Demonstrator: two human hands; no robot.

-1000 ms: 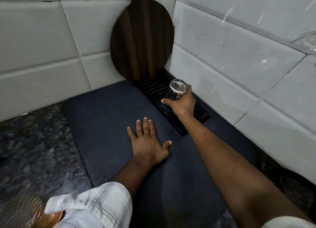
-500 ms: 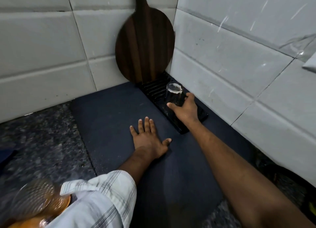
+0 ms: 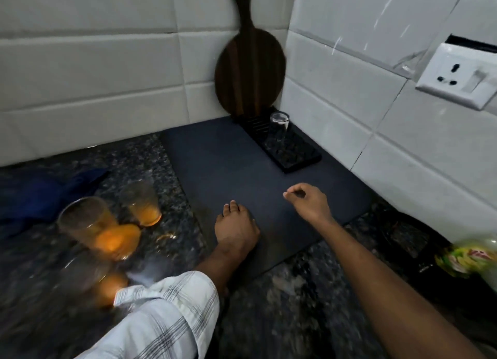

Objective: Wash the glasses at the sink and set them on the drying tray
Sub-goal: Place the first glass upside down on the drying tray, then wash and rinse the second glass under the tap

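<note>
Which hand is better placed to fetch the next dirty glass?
Left. The left hand lies on the mat beside the dirty glasses; the empty right hand is farther off, nearer the drying tray.

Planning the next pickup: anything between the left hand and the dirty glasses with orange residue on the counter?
Nothing visible. The left hand rests on the dark mat; the two clear glasses with orange residue stand to its left on bare speckled granite counter.
</note>
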